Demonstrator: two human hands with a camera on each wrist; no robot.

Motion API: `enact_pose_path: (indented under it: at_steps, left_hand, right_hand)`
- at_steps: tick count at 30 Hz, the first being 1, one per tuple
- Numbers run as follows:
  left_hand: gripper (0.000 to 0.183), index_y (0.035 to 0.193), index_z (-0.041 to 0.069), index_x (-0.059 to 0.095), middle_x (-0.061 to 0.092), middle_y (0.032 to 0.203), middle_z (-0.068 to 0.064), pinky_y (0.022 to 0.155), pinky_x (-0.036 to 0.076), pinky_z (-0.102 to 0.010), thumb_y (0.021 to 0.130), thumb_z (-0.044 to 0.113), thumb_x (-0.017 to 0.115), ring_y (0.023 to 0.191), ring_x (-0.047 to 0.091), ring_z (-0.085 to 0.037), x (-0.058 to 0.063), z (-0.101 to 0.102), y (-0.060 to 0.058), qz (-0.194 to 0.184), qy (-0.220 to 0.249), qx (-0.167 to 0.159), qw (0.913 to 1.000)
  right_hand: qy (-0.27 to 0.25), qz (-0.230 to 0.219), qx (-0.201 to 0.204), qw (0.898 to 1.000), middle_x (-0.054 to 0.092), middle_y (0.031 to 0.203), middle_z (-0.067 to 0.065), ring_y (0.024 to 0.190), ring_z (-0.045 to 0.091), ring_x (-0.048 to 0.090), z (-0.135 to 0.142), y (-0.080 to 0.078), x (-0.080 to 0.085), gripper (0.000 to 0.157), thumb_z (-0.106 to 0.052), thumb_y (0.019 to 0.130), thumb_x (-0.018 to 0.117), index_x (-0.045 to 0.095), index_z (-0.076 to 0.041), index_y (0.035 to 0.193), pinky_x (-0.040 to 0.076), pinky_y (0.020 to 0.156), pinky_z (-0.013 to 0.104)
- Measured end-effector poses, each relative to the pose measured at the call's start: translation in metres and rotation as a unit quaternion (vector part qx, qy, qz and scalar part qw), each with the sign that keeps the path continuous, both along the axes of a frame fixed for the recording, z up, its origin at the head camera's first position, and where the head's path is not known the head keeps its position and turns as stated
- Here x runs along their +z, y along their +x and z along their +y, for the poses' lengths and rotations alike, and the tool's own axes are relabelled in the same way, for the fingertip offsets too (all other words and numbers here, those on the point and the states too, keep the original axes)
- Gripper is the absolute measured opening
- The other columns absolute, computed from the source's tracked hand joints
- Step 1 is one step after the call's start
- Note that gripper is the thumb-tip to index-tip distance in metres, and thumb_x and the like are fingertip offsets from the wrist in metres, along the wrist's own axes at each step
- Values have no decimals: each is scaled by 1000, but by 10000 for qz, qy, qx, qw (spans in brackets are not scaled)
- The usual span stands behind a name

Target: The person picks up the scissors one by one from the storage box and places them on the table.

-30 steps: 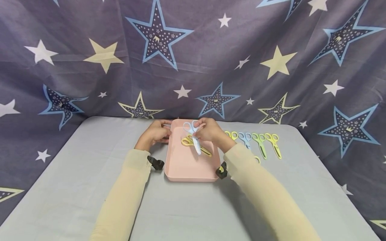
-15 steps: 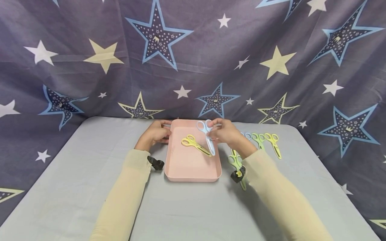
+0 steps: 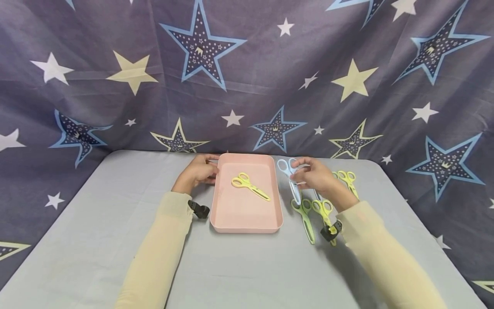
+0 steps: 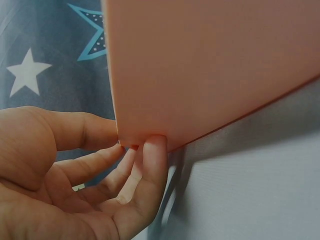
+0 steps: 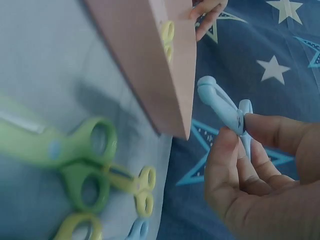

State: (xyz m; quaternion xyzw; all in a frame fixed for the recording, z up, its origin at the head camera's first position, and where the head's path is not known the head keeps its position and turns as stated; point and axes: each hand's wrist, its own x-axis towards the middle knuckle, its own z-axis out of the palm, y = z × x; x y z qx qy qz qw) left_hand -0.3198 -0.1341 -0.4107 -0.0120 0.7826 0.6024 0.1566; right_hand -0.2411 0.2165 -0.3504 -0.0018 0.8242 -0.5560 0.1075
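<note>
Between thumb and fingertips, my right hand point(image 3: 314, 174) pinches a pair of light blue scissors point(image 3: 288, 174) near the pivot, held above the table just right of the pink tray point(image 3: 247, 221). The right wrist view shows these blue scissors point(image 5: 225, 110) with their handle loops away from the palm. Yellow scissors point(image 3: 251, 186) lie alone inside the tray, tilted. At the tray's far left corner, my left hand point(image 3: 198, 171) holds its side. In the left wrist view, the fingers curl at the corner of the tray wall point(image 4: 210, 65), with one fingertip pressed on the wall.
Green scissors point(image 3: 306, 221) and another yellow pair point(image 3: 323, 210) lie right of the tray, below my right hand. Farther back, more yellow scissors point(image 3: 349, 182) rest in a row partly hidden by that hand. A starry cloth point(image 3: 270, 77) hangs behind the grey table point(image 3: 216, 274).
My right hand has carried the blue scissors rightward, from above the tray to over the table beside it. The left hand, the tray and the yellow scissors in it have stayed put.
</note>
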Motion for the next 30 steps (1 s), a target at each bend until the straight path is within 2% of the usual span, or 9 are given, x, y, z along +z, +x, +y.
enact_pose_path:
  at_steps: [5,10,17,30]
  left_hand:
    - [63,152,3,43,57,132,-24,68,61,-31,91,-7,55,90,64,-23,0,0,1,23,-13,-12,10000]
    - [63,152,3,43,58,131,-24,68,61,-31,91,-6,56,91,64,-24,1,0,2,60,-71,-1,10000]
    - [62,152,3,43,57,132,-25,68,61,-31,92,-6,55,90,64,-24,3,0,3,13,-2,-35,10000]
    - [61,152,4,43,57,133,-24,69,61,-31,92,-6,55,91,64,-24,4,0,3,-16,-10,-18,10000]
  right_hand:
    - [112,-77,-53,9999,69,94,5,84,13,65,20,6,-1,40,4,91,67,52,1,128,61,85,41]
    - [157,-93,-48,9998,70,95,4,88,13,67,38,13,-4,39,3,93,66,51,1,129,60,86,40]
    - [308,11,-68,9995,70,93,4,84,11,67,65,26,-13,42,4,93,66,49,5,132,62,79,33]
    - [564,-70,-99,9983,69,94,3,83,12,65,115,46,-31,46,-1,93,68,47,8,133,62,74,32]
